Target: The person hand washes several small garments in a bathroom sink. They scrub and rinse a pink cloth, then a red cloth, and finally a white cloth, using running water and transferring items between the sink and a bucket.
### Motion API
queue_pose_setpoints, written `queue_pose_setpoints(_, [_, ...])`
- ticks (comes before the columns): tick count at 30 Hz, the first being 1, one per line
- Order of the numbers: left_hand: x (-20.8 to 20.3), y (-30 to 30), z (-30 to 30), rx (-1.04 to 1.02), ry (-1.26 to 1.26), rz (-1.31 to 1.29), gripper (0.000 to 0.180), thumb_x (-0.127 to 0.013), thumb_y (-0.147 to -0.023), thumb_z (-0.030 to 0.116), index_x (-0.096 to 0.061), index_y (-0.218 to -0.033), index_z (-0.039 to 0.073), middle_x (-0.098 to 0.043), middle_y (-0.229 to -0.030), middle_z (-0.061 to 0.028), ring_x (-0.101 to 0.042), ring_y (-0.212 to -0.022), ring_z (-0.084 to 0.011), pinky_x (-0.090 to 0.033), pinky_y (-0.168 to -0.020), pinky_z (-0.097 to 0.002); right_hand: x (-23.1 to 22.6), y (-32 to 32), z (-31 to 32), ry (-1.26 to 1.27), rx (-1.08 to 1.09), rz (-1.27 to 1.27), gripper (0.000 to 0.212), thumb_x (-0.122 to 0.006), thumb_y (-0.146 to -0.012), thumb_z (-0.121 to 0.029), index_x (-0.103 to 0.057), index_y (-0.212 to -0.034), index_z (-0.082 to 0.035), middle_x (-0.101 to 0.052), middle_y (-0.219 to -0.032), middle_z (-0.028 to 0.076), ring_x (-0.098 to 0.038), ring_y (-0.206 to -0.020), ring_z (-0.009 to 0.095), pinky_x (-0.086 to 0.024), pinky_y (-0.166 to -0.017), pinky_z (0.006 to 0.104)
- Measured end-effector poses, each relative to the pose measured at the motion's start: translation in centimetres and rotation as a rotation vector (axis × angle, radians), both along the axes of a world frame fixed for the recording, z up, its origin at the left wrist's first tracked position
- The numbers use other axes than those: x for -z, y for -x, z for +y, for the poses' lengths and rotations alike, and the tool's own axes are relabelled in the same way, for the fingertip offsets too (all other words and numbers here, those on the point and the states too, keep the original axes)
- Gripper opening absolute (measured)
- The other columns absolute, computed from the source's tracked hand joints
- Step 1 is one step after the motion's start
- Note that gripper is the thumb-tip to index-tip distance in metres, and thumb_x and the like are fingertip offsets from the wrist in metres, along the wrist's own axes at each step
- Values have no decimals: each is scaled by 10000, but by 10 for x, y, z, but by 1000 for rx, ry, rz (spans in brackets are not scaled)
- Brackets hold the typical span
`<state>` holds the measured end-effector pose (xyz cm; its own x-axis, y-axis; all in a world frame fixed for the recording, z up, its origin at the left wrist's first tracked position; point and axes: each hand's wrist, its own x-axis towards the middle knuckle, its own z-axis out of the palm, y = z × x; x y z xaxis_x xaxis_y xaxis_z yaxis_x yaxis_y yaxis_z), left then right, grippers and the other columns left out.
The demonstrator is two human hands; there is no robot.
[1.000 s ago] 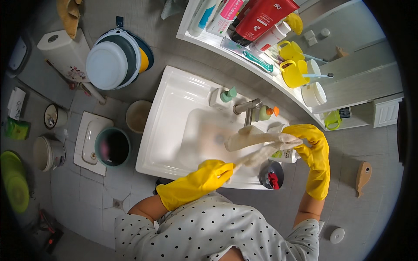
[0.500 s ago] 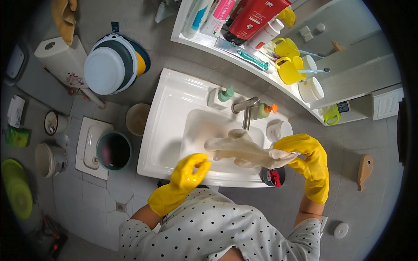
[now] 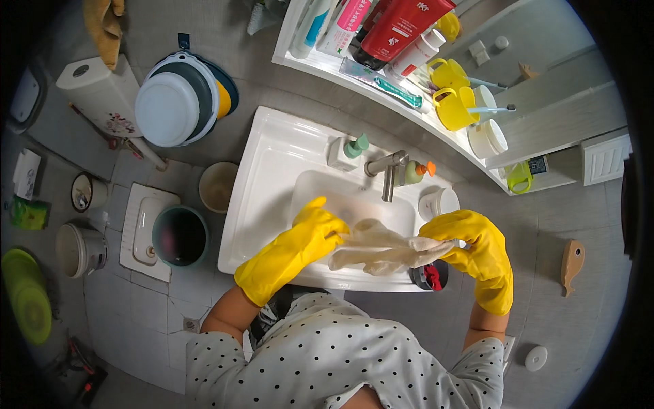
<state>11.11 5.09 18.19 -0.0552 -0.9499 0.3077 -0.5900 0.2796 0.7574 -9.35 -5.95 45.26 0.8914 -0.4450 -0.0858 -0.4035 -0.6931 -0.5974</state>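
Observation:
A crumpled, wet-looking beige cloth (image 3: 388,249) hangs over the front part of the white sink (image 3: 255,184). My right hand (image 3: 473,249), in a yellow rubber glove, is closed on the cloth's right end. My left hand (image 3: 315,228), in a matching glove, is at the cloth's left end. Its thumb is raised apart from the other fingers, and the fingertips are beside the cloth's edge; whether they touch it I cannot make out. Behind the cloth is a metal faucet (image 3: 387,167). Cloudy water (image 3: 327,194) lies in the basin.
A pump bottle (image 3: 347,151), an orange-topped bottle (image 3: 415,172) and a white tub (image 3: 439,203) stand on the sink rim. A dark cup (image 3: 436,276) with something red sits by my right hand. Toiletries fill the shelf (image 3: 327,67) above. Buckets (image 3: 180,235) stand at left.
My left hand has moved up and right to the cloth's left end, its thumb lifting away. The cloth has bunched and its left end has shifted right. My right hand keeps its hold.

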Motion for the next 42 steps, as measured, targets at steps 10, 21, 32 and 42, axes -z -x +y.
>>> queue_pose_setpoints(10, [21, 19, -43, 53, 145, 42, 360, -704, -718, 135, -672, -1072, 75, -688, -1055, -116, -621, -993, -360, -490, -925, -398, 4, -1, -5, -52, 204, 126, 265, -796, -728, -188, -745, -967, -84, -723, -892, 90, -658, -810, 273, -507, -752, 337])
queue_pose_setpoints(21, [-7, 38, 0, 286, -591, 641, 451, -625, -952, 216, -549, -1358, 36, -646, -1215, -94, -596, -1117, -167, -456, -972, -314, 23, 18, -36, -465, 516, 45, 174, -745, -857, -189, -750, -972, -59, -657, -801, -45, -551, -700, 41, -408, -610, 203])
queue_pose_setpoints(32, [120, 25, -23, 185, -1025, 675, 330, -718, -878, 182, -685, -1127, -32, -705, -932, -59, -631, -842, -136, -500, -768, -278, 305, 126, -108, -823, 929, 129, 224, -770, -871, -278, -698, -943, -78, -652, -803, -6, -593, -717, 111, -488, -670, 261])
queue_pose_setpoints(42, [180, 45, -71, -323, -1329, 484, 284, -661, -882, 238, -705, -1019, -6, -726, -846, -154, -705, -769, -299, -563, -726, -383, 467, 118, -118, -734, 1084, 347, 423, -714, -911, -342, -637, -1187, -31, -694, -1012, 66, -640, -896, 185, -512, -785, 299])
